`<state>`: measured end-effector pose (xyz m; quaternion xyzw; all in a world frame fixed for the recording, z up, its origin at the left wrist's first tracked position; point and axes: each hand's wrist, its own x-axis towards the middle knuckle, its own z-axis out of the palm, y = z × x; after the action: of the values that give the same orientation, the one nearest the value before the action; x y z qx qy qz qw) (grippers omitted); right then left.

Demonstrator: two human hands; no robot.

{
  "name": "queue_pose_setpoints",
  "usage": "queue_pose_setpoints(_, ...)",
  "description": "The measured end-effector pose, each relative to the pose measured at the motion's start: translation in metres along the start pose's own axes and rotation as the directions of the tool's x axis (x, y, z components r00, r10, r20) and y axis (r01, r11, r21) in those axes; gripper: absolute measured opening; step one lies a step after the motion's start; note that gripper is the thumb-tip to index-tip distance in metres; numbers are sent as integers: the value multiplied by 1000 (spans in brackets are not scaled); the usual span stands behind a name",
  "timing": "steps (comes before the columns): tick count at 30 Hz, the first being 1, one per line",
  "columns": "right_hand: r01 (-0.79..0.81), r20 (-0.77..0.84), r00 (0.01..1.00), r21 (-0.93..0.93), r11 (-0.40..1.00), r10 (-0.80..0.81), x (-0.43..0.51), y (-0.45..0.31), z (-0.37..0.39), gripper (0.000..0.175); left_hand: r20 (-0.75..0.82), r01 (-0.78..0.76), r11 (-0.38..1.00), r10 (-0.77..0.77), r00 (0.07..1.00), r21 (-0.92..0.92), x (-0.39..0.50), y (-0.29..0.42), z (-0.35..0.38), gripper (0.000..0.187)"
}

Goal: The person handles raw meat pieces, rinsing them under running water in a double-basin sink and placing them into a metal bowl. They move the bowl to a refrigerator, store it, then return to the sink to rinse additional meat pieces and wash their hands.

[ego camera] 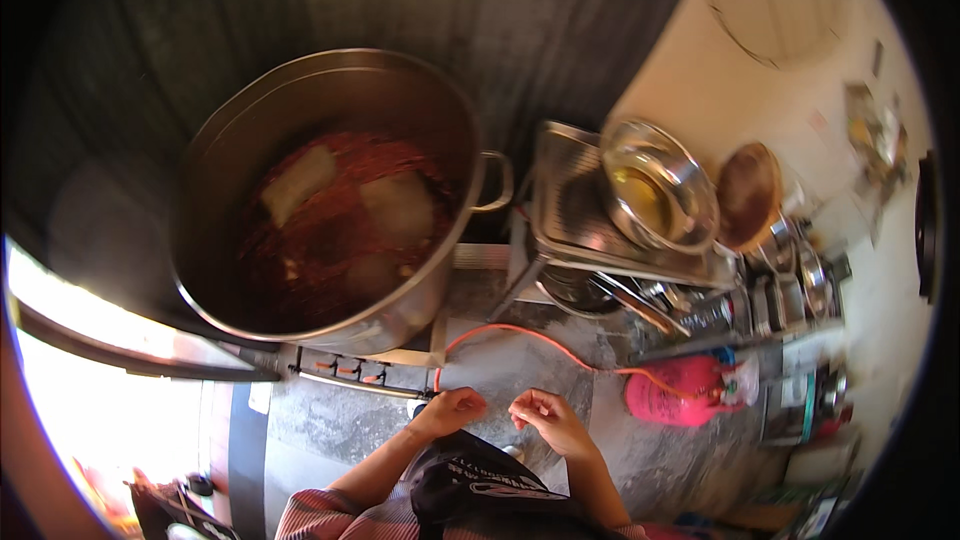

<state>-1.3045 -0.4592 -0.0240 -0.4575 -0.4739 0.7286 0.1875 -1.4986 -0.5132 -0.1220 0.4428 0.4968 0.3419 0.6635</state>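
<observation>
My left hand (454,411) hangs in front of my black apron (480,476), its fingers loosely curled with nothing seen in them. Just to its right is my right hand (546,418), fingers bent and slightly apart, also bare. The two do not touch. Ahead and to the left stands a large metal stockpot (405,334) with a loop handle (504,181) on its right side. Inside lies a dark red, oily-looking mass (315,240). Two pale slabs, one at the left (300,184) and one at the right (401,202), rest in it; their material is unclear.
Below the pot runs a gas pipe with orange-handled valves (349,371). An orange hose (525,330) crosses the floor to a pink gas cylinder (671,391). A steel bowl with yellow liquid (641,199) sits on a perforated metal tray (570,202) at right, near several pans and utensils.
</observation>
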Motion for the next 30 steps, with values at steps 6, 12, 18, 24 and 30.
queue_pose_setpoints(6, 174, -140, 979, 201, 964, -148, -138, 53, -87, 14, 192, -15, 970, -33, 981, 243, 37, 15, 139, 19)
queue_pose_setpoints(12, 353, -428, 881, 317, 880, -199, -314, 139, -192, 16, 458, 161, 963, -246, 854, 215, 63, 16, 370, 17)
queue_pose_setpoints(18, 539, -805, 592, 347, 768, -51, -472, 215, -277, 14, 630, 261, 959, -272, 727, 113, 101, 30, 532, 15)
queue_pose_setpoints(24, 813, -967, 188, 252, 525, 172, -582, 282, -390, 12, 467, 258, 928, -359, 808, 268, 220, 30, 633, 11)
queue_pose_setpoints(30, 873, -949, -68, 92, 478, 307, -662, 281, -533, 12, 539, 191, 913, -371, 756, 362, 317, 38, 829, 15)
